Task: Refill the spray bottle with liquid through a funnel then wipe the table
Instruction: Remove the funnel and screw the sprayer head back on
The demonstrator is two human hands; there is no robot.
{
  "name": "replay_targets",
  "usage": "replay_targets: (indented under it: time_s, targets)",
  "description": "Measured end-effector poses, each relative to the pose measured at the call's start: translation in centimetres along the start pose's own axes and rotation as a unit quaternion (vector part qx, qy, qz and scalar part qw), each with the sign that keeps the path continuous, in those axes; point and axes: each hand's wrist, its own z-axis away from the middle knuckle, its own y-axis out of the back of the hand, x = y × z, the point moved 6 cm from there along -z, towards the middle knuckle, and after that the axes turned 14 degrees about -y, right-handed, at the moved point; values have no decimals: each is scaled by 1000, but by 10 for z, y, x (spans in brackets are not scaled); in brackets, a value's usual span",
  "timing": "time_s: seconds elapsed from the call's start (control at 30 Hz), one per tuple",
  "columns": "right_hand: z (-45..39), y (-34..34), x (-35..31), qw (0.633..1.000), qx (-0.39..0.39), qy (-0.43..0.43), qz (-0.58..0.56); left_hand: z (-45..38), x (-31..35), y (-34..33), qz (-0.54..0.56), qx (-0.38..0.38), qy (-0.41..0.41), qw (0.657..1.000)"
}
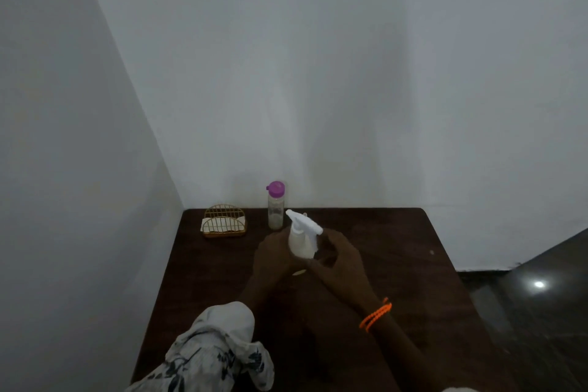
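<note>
A white spray bottle (301, 240) with its trigger head on stands over the middle of the dark wooden table (397, 264). My left hand (273, 259) wraps around the bottle's body from the left. My right hand (339, 259) closes on it from the right, just below the trigger head; an orange band sits on that wrist. A clear bottle with a purple cap (275, 205) stands upright behind, near the wall, with a little liquid in the bottom. No funnel shows.
A gold wire holder (224, 221) with white napkins sits at the table's back left corner. Walls close the left and back sides. The table's right edge drops to a dark glossy floor (541, 296).
</note>
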Motion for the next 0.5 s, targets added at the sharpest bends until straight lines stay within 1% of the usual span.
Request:
replay_targets:
  time_s: [0.13,0.23,0.3,0.33,0.4,0.47,0.5]
  targets:
    - [16,-18,-8,999,-14,28,-20,4,-4,-1,-15,-8,16,1000]
    - [14,-26,-21,998,-28,61,4,11,-4,-4,-38,-22,2,999]
    - [7,-27,-25,997,-30,72,24,14,-8,-11,-29,-37,-10,999]
    - [4,-24,-27,997,-18,71,28,15,-7,-13,-24,-42,-14,999]
    - [-5,-14,-26,997,32,61,37,16,-1,-13,-3,-53,-11,999]
    - [-13,-2,-25,992,91,62,56,15,-1,-16,2,-62,-3,998]
    - [-18,2,-24,989,107,67,72,14,-1,-17,-8,-68,-5,998]
